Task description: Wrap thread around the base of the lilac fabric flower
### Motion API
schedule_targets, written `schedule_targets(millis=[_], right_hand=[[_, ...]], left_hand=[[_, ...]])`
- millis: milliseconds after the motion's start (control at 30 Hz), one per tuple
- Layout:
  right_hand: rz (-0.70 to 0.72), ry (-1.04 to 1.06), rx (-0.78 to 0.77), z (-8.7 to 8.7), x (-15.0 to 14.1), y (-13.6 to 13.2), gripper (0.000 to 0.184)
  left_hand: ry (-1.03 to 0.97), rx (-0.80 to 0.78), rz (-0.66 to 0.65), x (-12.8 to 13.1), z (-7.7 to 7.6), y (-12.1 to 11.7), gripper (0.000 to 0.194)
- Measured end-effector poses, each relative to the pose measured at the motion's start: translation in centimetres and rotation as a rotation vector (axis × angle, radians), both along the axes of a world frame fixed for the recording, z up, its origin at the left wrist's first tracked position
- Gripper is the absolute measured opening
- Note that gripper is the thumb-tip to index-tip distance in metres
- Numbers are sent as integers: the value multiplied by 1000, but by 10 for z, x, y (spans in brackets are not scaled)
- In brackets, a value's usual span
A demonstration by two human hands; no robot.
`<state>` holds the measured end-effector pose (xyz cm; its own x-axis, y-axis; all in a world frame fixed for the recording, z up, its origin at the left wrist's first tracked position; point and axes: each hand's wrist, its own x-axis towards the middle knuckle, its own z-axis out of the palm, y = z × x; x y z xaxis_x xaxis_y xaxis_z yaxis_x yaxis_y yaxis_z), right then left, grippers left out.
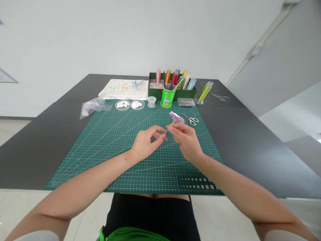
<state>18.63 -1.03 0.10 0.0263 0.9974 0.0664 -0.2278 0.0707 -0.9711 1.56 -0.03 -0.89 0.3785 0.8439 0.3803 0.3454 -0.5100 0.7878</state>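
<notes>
A small artificial flower (176,117) with pale purple petals and a thin stem is held above the green cutting mat (105,147). My right hand (185,138) pinches the stem just below the bloom, with the petals pointing away from me. Lower on the same stem, the thumb and fingers of my left hand (149,141) close around its end. Both hands are nearly touching each other. Just beyond my right hand lies a pair of scissors (192,119) with pale handles.
Behind the mat stand a green can (167,96) of tools and a dark green box (153,93) of thread spools. Two round dishes (122,105) hold white pieces. A plastic bag (91,107), a stack of white sheets (125,88) and a yellow-green spool (205,92) also lie around.
</notes>
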Motion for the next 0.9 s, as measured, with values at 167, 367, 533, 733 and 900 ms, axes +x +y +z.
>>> schedule_targets(millis=[167,367,533,733,900], right_hand=[[5,30,-61,1,6,4,30],[-1,45,-31,5,14,10,30],[-45,72,-10,9,20,16,30],[-116,62,26,14,27,19,24],[-69,64,19,11,23,18,23]], left_hand=[[-194,-242,-225,0,-4,8,17],[-275,-406,-372,-1,-7,13,20],[-290,-520,-396,-2,-2,14,15],[-224,-521,-453,-3,-2,15,10],[-95,-289,-228,-5,-4,16,26]])
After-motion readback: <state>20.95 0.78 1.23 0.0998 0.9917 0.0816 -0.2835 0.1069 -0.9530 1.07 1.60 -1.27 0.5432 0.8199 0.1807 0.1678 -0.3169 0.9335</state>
